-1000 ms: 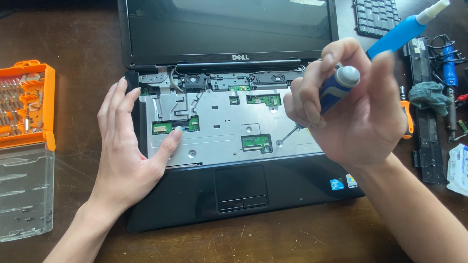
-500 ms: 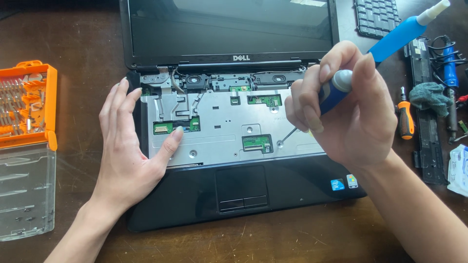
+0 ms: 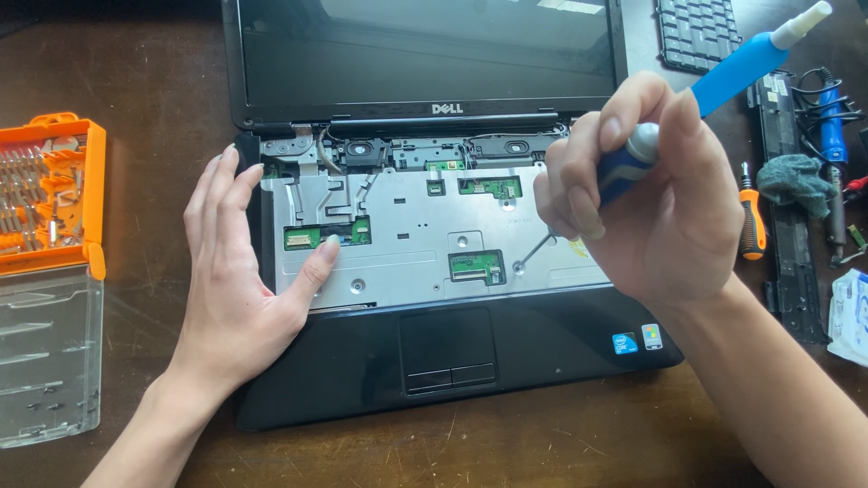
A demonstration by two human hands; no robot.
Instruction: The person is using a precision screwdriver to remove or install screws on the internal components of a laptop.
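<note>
A black laptop (image 3: 362,380) lies open on the wooden table with its keyboard taken off, baring a silver metal plate (image 3: 407,258) and green circuit boards. My left hand (image 3: 240,280) lies flat on the laptop's left edge, thumb touching the plate. My right hand (image 3: 651,208) grips a blue-handled screwdriver (image 3: 624,167), its thin shaft slanting down so the tip meets a screw hole (image 3: 520,267) on the plate.
An orange bit case (image 3: 50,194) with a clear lid (image 3: 45,361) lies at the left. At the right are the removed keyboard (image 3: 696,32), a blue tool (image 3: 750,59), an orange screwdriver (image 3: 750,226), a grey cloth (image 3: 796,176) and cables.
My right hand has turned slightly around the screwdriver handle, fingers shifting on it. The left hand and the laptop have stayed in place.
</note>
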